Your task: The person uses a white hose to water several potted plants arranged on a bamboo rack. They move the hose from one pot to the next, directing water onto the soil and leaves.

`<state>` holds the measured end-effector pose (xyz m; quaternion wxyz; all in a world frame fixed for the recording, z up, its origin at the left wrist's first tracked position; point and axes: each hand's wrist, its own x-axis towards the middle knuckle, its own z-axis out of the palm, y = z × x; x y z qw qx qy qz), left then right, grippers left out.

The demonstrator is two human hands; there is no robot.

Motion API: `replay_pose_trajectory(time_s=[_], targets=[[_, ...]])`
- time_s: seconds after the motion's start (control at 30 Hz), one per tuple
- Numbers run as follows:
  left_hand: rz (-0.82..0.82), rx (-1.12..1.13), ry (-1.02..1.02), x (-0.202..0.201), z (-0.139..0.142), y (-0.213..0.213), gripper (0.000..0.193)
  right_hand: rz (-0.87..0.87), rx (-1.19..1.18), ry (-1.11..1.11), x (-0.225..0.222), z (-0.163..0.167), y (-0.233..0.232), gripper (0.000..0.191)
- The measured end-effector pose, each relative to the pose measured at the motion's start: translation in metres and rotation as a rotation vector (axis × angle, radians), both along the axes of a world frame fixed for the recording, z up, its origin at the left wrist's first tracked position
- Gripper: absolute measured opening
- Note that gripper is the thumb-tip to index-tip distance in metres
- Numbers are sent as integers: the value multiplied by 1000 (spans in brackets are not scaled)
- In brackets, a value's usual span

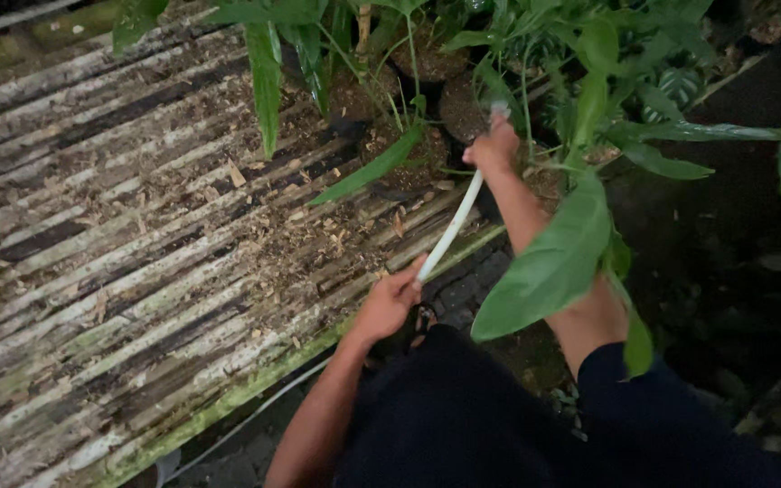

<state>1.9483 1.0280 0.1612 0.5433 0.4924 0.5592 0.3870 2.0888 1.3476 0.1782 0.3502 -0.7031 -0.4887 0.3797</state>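
Single head-worn view, looking steeply down and forward, close over slatted bench (119, 235) and potted plants (427, 108)

Counted relative to the slatted bamboo bench (119, 235): one white hose (452, 230) seen at its near edge; two hands noted on that hose; three dark soil-filled pots (409, 167) counted at its far end.

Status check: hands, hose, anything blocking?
Left hand and right hand both gripping white hose. Nozzle end at potted plants. Big leaf overhangs right forearm.
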Motion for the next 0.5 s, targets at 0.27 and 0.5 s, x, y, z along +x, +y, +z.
replay_pose_trajectory(time_s=[0.27,0.5], targets=[[-30,-82,53,-18,-18,-14,53,-54,-24,-68,-7,-23,-20,59],[-68,-124,45,-32,-18,-19,53,-6,-40,107,-13,-34,-25,64]])
